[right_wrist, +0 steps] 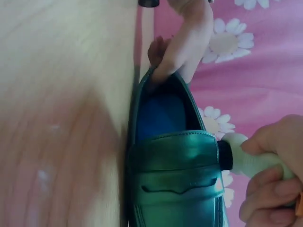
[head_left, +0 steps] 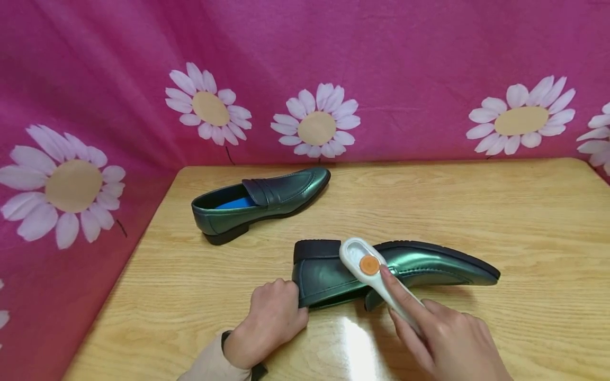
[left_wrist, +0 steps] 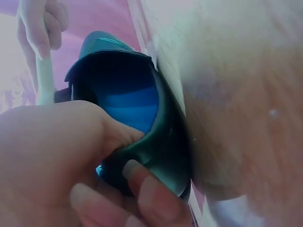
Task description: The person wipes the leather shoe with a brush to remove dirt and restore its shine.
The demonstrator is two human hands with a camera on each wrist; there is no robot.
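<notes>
A shiny dark green loafer (head_left: 324,278) lies on its side on the wooden table, sole facing away and toe to the right. My left hand (head_left: 276,312) grips its heel end; in the left wrist view the thumb (left_wrist: 125,135) reaches inside the opening over the blue insole (left_wrist: 132,106), fingers outside. My right hand (head_left: 457,338) holds a white-handled brush (head_left: 395,301) with an orange button (head_left: 369,264), the index fingertip at the button's edge. In the right wrist view the brush's black bristles (right_wrist: 226,155) meet the loafer's side beside the strap (right_wrist: 175,182).
A matching green loafer (head_left: 267,203) stands upright on its sole farther back on the table (head_left: 538,222), toe pointing right. A pink cloth with large white daisies (head_left: 316,127) hangs behind the table and along its left side.
</notes>
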